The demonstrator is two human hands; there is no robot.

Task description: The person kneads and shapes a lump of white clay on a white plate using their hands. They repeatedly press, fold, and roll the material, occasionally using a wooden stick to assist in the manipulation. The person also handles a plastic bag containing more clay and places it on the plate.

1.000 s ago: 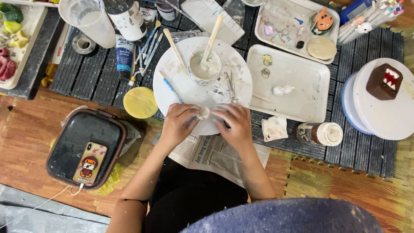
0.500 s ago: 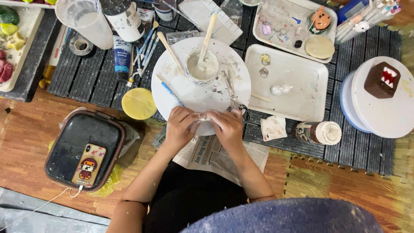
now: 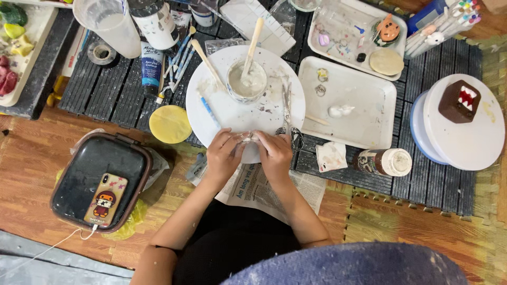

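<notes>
My fingers (image 3: pixel 244 140) are pinched narrow from both sides around a small pale lump (image 3: pixel 250 138), which sits at the near edge of the round white plate (image 3: pixel 222 108); I cannot tell its exact shape, since the fingertips cover most of it. The left hand (image 3: pixel 224 156) and right hand (image 3: pixel 274 153) meet knuckle to knuckle, thumbs tucked in toward each other, each closed on the lump. To do this shaping well, I judge that light, even pressure from both sides is best, turning the lump a little at a time over the plate so crumbs fall there and not on the newspaper (image 3: pixel 264 189) below. Both wrists are bent slightly down, and the forearms run back toward me, converging in a narrow V, elbows held close to my body. Just right of the right hand lie scissors (image 3: pixel 291 124), touching the plate rim. Farther on the plate stands a cup (image 3: pixel 246 80) of pale paste with a wooden stick (image 3: pixel 253 41) upright in it. To the right is a white tray (image 3: pixel 364 113), and far right a turntable (image 3: pixel 470 134) bearing a brown block. Near left sits a dark case (image 3: pixel 92 169) with a phone (image 3: pixel 106 199) on top, and a yellow disc (image 3: pixel 169 124) lies between it and the plate.
</notes>
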